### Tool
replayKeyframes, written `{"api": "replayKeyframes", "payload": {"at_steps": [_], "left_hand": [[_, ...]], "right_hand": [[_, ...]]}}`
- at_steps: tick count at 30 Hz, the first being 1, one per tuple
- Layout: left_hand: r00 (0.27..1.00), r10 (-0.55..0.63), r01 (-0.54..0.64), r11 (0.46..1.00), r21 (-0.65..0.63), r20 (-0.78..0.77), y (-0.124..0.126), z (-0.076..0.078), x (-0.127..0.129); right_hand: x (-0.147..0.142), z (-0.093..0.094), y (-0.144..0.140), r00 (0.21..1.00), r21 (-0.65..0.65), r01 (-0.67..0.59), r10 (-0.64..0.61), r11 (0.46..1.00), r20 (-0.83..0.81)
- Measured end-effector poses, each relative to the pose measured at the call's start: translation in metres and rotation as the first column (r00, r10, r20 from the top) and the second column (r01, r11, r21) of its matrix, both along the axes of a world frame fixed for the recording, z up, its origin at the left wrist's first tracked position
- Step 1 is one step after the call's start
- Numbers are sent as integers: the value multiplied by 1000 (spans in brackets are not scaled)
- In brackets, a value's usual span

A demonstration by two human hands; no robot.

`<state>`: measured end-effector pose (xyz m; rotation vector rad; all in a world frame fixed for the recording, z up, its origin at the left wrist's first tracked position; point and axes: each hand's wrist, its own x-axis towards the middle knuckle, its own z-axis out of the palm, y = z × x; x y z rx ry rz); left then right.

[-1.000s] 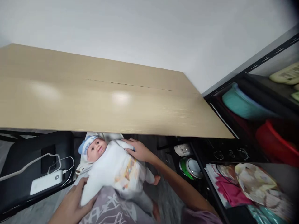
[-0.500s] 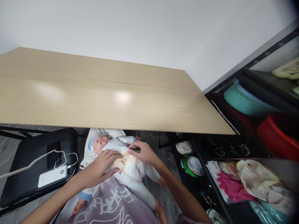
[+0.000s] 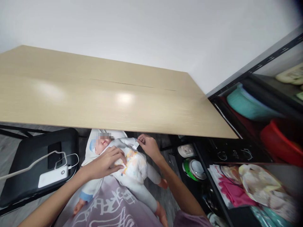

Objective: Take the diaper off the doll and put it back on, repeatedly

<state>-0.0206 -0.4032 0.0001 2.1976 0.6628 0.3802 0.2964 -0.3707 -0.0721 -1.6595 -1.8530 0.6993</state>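
While seated beside a black seat (image 3: 23, 160) bearing a white power bank (image 3: 52, 178), has a doll (image 3: 121, 143) face-up across the lap (image 3: 111, 201); rests the left hand (image 3: 109, 162) on its diaper (image 3: 136, 168), cannot tell if gripping; pinches a white tab (image 3: 135, 145) in the right hand (image 3: 148, 145).

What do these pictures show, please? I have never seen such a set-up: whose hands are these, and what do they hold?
No machine is here: these are a person's bare hands. One camera, worn on the head, takes all pictures, looking forward and down. A doll wearing a diaper lies on the lap. The left hand is at the diaper's waist; the right hand pinches a white tab. Left, a white device lies on a black seat; ahead stretches a table.
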Motion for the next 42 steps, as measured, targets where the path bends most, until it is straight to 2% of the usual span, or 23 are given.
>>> {"api": "replayKeyframes", "payload": {"at_steps": [2, 5, 8, 10, 12, 14, 16, 18, 20, 22, 24, 25, 26, 27, 29, 30, 31, 33, 35, 37, 39, 42], "left_hand": [[1000, 1, -1, 1000, 0, -2, 1, 2, 0], [1000, -14, 14, 1000, -16, -16, 1, 11, -5], [997, -61, 56, 992, -111, -42, -5, 25, -20], [991, -114, 96, 974, -206, -76, -12, 31, -33], [979, -154, 113, 955, -273, -136, -20, 31, -45], [967, -174, 110, 945, -308, -188, -25, 28, -51], [966, -191, 126, 936, -329, -175, -25, 24, -49], [978, -177, 138, 945, -298, -107, -20, 19, -37], [994, -102, 93, 981, -172, -45, -10, 13, -14], [999, -28, 29, 1000, 3, -25, 3, 5, 20], [994, -66, 77, 990, 122, -91, 17, -6, 66], [975, -141, 164, 978, 132, -169, 25, -12, 92], [926, -238, 278, 955, 103, -292, 31, -18, 119], [829, -357, 405, 914, 23, -431, 37, -23, 145], [720, -447, 477, 874, -88, -531, 45, -33, 186], [673, -476, 498, 857, -129, -566, 47, -36, 198], [660, -479, 499, 855, -140, -578, 48, -38, 204], [726, -433, 461, 883, -90, -534, 45, -39, 197], [857, -323, 357, 934, 10, -402, 40, -37, 172], [942, -219, 242, 968, 64, -255, 33, -30, 144], [976, -157, 171, 982, 85, -150, 26, -22, 121], [991, -109, 119, 983, 143, -72, 18, -8, 103]], "right_hand": [[-2, 6, -1, 999, 53, -39, 40, 998, -20], [-14, 31, -14, 967, 99, -230, 239, 968, -87], [-30, 57, -34, 866, 73, -480, 485, 874, -120], [-42, 65, -44, 801, 60, -584, 587, 810, -117], [-53, 67, -50, 778, 57, -619, 622, 783, -88], [-59, 65, -53, 794, 54, -606, 608, 794, -29], [-55, 66, -56, 814, 36, -580, 580, 814, 29], [-39, 74, -61, 836, -6, -546, 546, 837, 58], [-15, 85, -72, 862, -95, -498, 504, 862, 55], [9, 96, -86, 895, -225, -428, 446, 875, 30], [23, 101, -100, 931, -386, -352, 363, 852, -48], [25, 100, -107, 945, -461, -319, 316, 828, -86], [23, 96, -114, 956, -515, -289, 276, 807, -103], [20, 90, -121, 964, -542, -258, 248, 800, -93], [11, 73, -135, 978, -528, -179, 208, 830, -5], [8, 62, -142, 982, -502, -135, 182, 854, 45], [6, 49, -150, 986, -489, -96, 150, 867, 72], [7, 23, -164, 995, -501, -49, 88, 864, 55], [12, -1, -172, 999, -497, -20, 34, 867, 19], [17, -19, -173, 999, -444, 2, -19, 896, -34], [20, -26, -166, 992, -403, -32, -20, 915, -124], [23, -19, -154, 986, -467, -121, 51, 876, -161]]}}
